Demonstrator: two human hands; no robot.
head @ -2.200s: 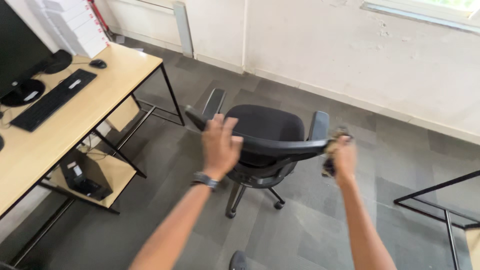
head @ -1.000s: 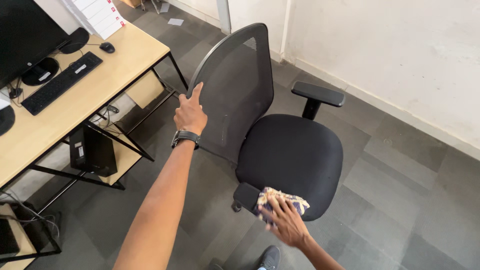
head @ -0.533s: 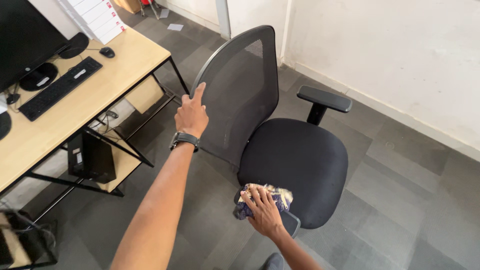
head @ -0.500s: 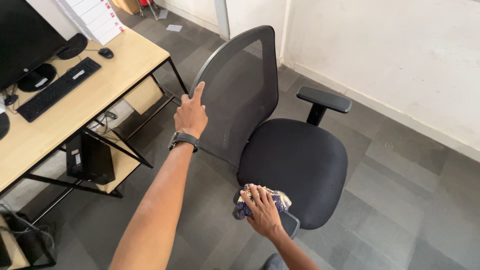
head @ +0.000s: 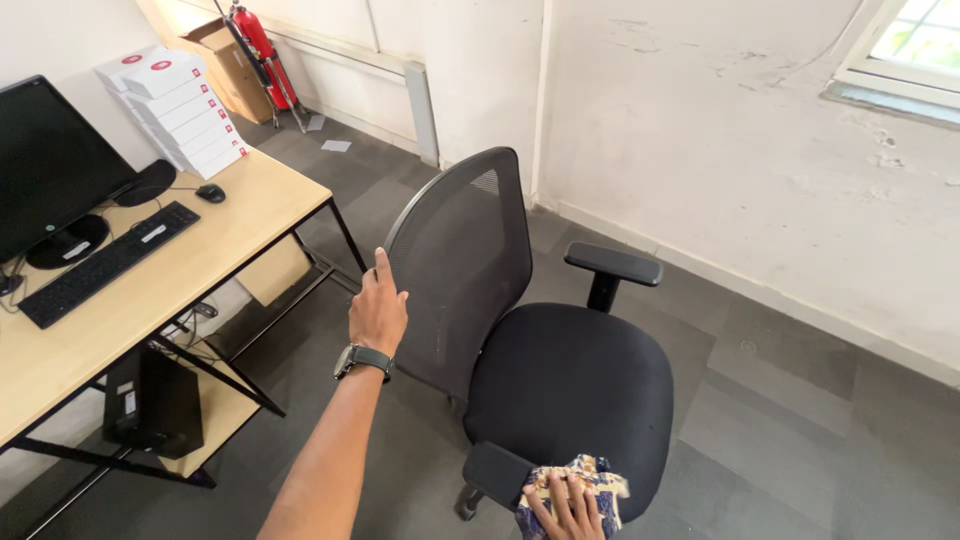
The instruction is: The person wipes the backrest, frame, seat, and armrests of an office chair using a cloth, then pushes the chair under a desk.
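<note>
black mesh-backed office chair (head: pixel 540 340) stands upright on grey carpet, patterned cloth (head: pixel 575 480) on its near armrest.
</note>
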